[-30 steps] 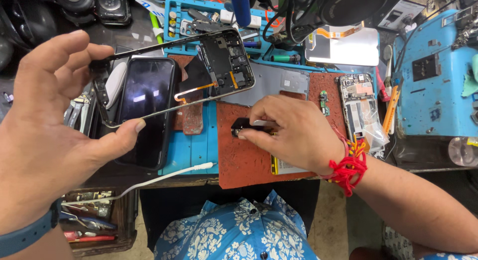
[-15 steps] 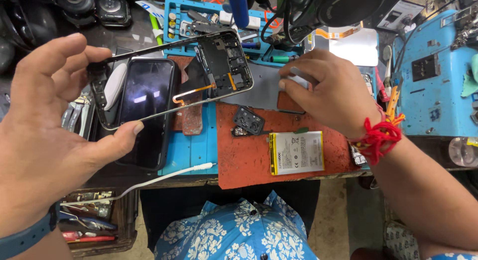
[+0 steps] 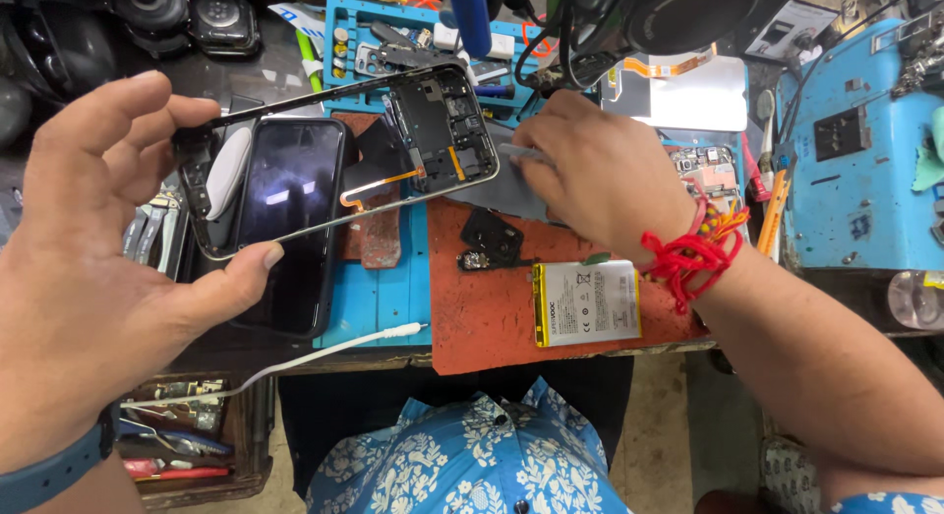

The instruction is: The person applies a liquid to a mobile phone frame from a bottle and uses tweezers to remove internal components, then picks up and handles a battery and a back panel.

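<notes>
Left hand (image 3: pixel 88 268) gripping phone frame (image 3: pixel 334 160), raised

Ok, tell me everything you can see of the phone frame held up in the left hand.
The phone frame is a thin, dark, open rectangle with a metallic-looking rim, held off the bench and tilted. Its right end carries a black board section with small parts and an orange flex strip; the rest is hollow, so a dark phone on the bench shows through. The left hand pinches its left end, thumb on the lower edge, fingers on the upper. The right hand holds a thin tool near its right end.
</notes>
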